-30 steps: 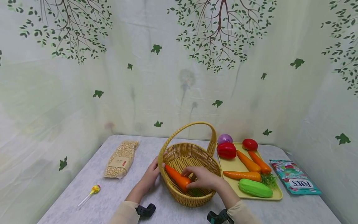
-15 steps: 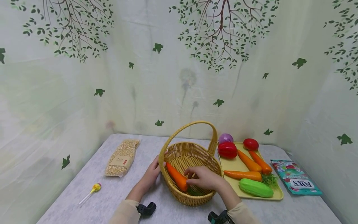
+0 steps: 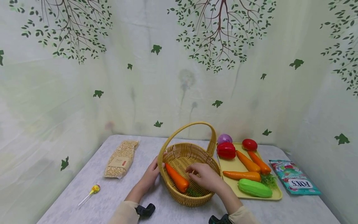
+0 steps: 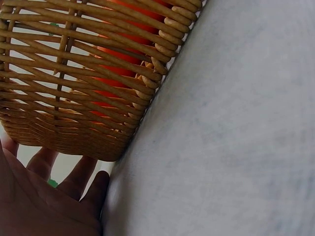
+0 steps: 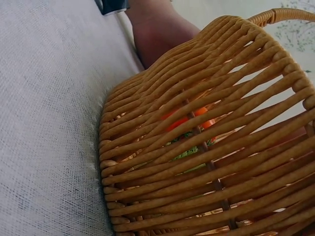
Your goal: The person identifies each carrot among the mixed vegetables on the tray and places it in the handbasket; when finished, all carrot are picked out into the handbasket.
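A wicker basket (image 3: 193, 202) with a tall arched handle stands on the table in front of me. My left hand (image 3: 151, 174) holds its left side, thumb at the rim; in the left wrist view the hand's fingers (image 4: 78, 177) spread along the outside of the weave. An orange carrot (image 3: 176, 179) with a green leafy top lies inside, and glows red-orange through the slats in both wrist views. My right hand (image 3: 205, 177) hovers inside the basket to the carrot's right, fingers loosely bent, nothing between them. Its fingertips stand apart from the carrot.
Right of the basket, a yellow tray (image 3: 232, 188) bears several carrots, a green cucumber-like vegetable (image 3: 255, 188), a red pepper (image 3: 226, 151) and a red tomato-like piece (image 3: 250, 144). A purple onion-like ball (image 3: 224, 138), a teal FOX'S bag (image 3: 295, 177), a grain bag (image 3: 121, 158) and a lollipop (image 3: 94, 189) lie around.
My right hand has let go of the carrot and shifted slightly right, uncovering its leafy top. The carrot now lies in the basket. The left hand keeps its place at the basket.
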The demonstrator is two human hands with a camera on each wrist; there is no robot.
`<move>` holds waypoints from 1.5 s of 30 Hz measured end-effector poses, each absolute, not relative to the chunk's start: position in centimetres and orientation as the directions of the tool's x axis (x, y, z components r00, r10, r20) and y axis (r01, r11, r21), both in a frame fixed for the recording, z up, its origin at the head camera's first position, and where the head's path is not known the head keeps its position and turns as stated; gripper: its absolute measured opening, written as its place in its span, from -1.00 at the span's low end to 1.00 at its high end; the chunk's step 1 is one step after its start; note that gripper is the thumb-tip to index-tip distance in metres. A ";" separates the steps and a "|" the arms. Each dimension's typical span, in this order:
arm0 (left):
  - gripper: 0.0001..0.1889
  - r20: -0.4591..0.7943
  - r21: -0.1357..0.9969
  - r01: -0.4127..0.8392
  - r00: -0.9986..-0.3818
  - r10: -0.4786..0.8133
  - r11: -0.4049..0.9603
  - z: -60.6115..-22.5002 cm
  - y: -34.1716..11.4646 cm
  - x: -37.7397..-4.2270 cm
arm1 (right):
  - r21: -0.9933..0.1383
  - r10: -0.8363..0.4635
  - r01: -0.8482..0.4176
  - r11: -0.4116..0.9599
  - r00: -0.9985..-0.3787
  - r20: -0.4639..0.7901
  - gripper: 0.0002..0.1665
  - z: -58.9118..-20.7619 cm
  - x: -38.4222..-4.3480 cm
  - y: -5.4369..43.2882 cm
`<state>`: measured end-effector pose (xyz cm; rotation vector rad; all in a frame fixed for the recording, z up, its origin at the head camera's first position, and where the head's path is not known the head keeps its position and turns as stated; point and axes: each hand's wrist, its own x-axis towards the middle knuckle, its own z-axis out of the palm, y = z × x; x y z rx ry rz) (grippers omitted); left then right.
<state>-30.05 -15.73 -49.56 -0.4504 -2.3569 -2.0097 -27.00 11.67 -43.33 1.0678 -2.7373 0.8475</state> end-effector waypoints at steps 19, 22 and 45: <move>-0.50 0.217 0.950 0.251 -0.958 0.186 0.187 -49.4 -15.8 -29.9 | -0.566 -0.490 -0.604 0.561 -0.794 0.360 -0.75 -42.3 -26.5 12.5; -0.50 0.216 0.952 0.251 -0.956 0.197 0.174 -49.3 -15.8 -29.9 | -0.607 -0.465 -0.574 0.549 -0.814 0.348 -0.73 -41.7 -26.6 13.3; -0.51 0.193 0.963 0.225 -0.959 0.206 0.147 -49.6 -15.7 -30.0 | -0.636 -0.285 -0.349 0.688 -0.936 0.205 -0.59 -40.3 -28.1 22.3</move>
